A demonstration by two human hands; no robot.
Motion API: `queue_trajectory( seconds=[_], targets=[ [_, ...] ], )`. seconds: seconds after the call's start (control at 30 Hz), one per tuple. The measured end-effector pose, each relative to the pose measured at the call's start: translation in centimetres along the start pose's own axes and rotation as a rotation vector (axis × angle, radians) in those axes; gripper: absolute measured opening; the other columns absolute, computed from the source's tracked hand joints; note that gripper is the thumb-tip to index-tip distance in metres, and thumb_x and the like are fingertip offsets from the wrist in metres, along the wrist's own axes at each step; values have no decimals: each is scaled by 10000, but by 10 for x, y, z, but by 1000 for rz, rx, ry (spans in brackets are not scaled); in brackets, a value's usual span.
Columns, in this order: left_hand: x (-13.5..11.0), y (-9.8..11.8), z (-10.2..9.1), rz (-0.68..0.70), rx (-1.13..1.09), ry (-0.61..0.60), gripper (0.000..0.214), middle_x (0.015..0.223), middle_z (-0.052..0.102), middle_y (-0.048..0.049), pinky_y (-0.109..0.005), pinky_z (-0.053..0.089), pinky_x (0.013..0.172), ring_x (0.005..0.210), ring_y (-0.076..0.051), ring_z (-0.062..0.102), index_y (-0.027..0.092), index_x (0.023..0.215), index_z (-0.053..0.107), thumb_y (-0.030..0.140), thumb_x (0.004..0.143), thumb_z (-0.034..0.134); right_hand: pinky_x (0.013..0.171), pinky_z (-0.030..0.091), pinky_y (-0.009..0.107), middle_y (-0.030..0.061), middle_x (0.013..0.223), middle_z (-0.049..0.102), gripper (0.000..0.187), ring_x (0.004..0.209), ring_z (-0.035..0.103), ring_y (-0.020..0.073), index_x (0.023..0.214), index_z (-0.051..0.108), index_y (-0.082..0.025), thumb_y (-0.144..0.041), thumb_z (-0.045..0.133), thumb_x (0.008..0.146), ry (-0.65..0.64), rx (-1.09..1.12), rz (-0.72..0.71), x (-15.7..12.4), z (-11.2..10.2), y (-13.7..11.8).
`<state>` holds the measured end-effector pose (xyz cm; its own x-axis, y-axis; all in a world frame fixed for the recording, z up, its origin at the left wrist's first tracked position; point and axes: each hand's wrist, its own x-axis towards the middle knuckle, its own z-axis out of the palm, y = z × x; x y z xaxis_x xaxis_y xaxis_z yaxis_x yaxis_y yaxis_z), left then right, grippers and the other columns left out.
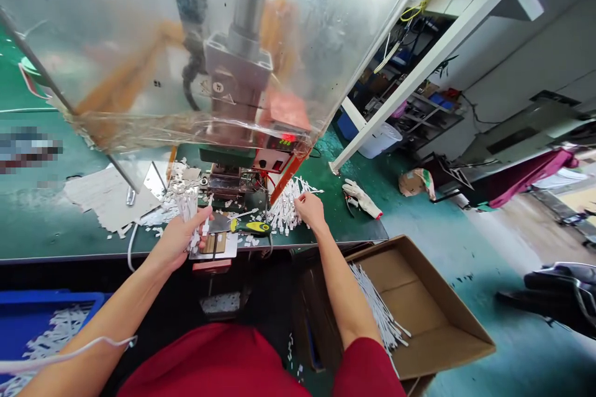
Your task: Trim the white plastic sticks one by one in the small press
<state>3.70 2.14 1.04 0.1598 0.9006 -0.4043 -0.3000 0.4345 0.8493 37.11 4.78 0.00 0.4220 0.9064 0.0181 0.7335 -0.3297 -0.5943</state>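
Observation:
My left hand (179, 239) is closed around a bunch of thin white strips with flat ends (192, 232), at the left front of a press machine (226, 183). Its thumb and fingertips point towards the press. On the other side, my right hand (311, 209) is pinched at the edge of a loose pile of similar white strips (284, 208). What its fingertips hold, if anything, cannot be made out. Between the hands lies a scraper (251, 227) with a yellow and green handle. Its metal blade reaches towards my left hand.
A clear guard (153, 74) covers the press's upper part. White scraps and cardboard (107, 198) lie left on the green table. Right are a glove (361, 197) and dark-handled pliers (349, 205). Below stand a cardboard box (419, 298) and a blue bin (46, 298), both holding strips.

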Motion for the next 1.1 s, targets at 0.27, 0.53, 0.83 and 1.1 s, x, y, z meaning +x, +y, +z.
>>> queue_trajectory(
  seconds=[0.27,0.53,0.83,1.1],
  targets=[
    [-4,6,-8,36,-19,-72,321,457,486,56,-160,323,347,362,-72,409,185,693,520,347,686,797,440,285,223,-29,501,530,207,414,340,81,536,461,-209,-305,595,661,-48,316,110,10,-5,10],
    [-31,3,-29,-42,-27,-162,353,480,457,49,-159,323,328,382,-69,393,172,660,522,427,765,742,572,377,253,16,641,623,69,572,519,145,602,561,-195,-212,620,635,72,243,117,-14,-13,31],
    [-33,-1,-39,-71,-140,-127,417,598,566,20,-159,389,345,475,-104,505,157,1098,617,275,733,781,724,388,274,81,885,693,245,822,615,206,939,703,-195,-180,470,863,62,-347,-172,-14,-35,12],
    [-30,-4,-43,-68,-292,-154,278,579,509,39,-132,361,338,462,-72,455,144,954,645,286,756,778,518,371,249,27,627,633,202,518,516,130,621,535,-197,-320,634,746,16,274,150,-8,-54,2]
  ],
)
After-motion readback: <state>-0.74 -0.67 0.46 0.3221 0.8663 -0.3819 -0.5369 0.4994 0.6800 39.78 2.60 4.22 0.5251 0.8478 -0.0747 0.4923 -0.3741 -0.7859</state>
